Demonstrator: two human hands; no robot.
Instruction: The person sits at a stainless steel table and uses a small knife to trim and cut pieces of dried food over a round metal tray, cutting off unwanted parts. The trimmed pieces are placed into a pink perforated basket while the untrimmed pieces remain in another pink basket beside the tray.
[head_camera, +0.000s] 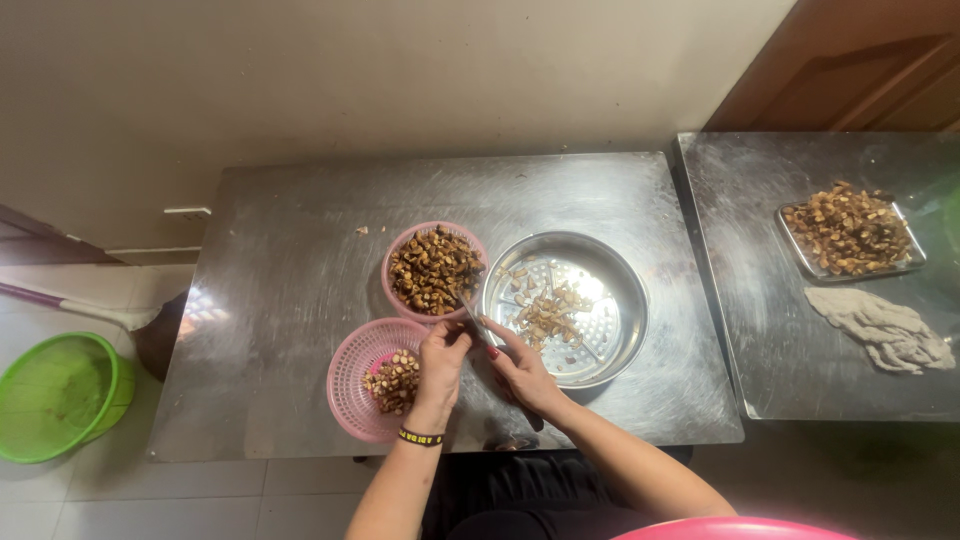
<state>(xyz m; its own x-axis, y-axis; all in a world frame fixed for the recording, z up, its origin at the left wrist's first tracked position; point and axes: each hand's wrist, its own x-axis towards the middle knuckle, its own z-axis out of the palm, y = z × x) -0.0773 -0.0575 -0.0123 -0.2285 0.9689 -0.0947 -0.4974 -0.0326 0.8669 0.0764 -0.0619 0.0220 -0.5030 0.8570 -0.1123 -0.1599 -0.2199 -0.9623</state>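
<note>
— Steel surface, and on it two pink baskets: the far pink basket heaped with dark brown pieces, the near pink basket with a small heap of cut bits.

— And the hands?

— The left hand is closed on a small piece, just over the near basket's rim. The right hand is clamped on a thin knife whose blade points toward the far basket. It looks like trimming, mid-cut; the next move likely calls for a steady grip on a very small piece.

— Any packages or labels?

— None visible. A perforated steel pan holds pale scraps; a steel tray of brown pieces and a grey cloth lie on the neighbouring surface, and a green tub stands on the floor.
</note>
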